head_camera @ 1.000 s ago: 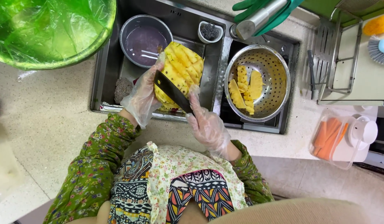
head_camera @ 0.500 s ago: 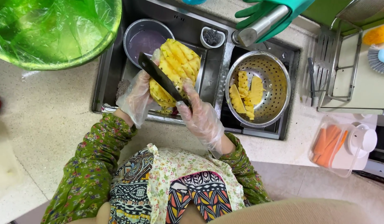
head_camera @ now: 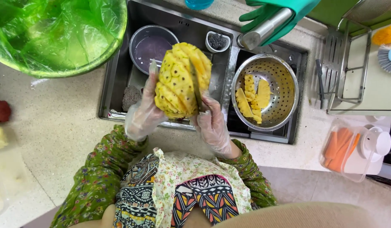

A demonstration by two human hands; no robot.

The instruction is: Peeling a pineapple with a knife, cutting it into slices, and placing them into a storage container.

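Over the sink (head_camera: 119, 90) now, and the peeled pineapple (head_camera: 183, 80) is up in the air above the sink's near rim, standing on end, yellow flesh scored with diagonal grooves. The left hand (head_camera: 142, 114), in a clear plastic glove, cups it from the left, fingers wrapped up along its side, its grip clamped on the fruit. The right hand (head_camera: 212, 124), gloved the same way, sits at the pineapple's lower right, its grip closed on the handle of a knife (head_camera: 196, 86), and the dark blade runs up the fruit's right face, lying against the flesh.

Behind the pineapple, in the sink's left basin, a round metal bowl (head_camera: 151, 46) holds purplish water. Just right of that bowl sits a small white cup (head_camera: 217, 41) with something dark inside. To the pineapple's right, in the other basin, a steel colander (head_camera: 265, 90) carries several yellow pineapple pieces (head_camera: 252, 99). Above the colander the tap spout (head_camera: 261, 31) pokes out with a green rubber glove (head_camera: 280, 12) draped over it.

Left of the sink, on the speckled tabletop (head_camera: 56, 122), a big green bowl (head_camera: 56, 36) lined with plastic film. Far right of the sink, a clear tub of carrot sticks (head_camera: 341, 145).
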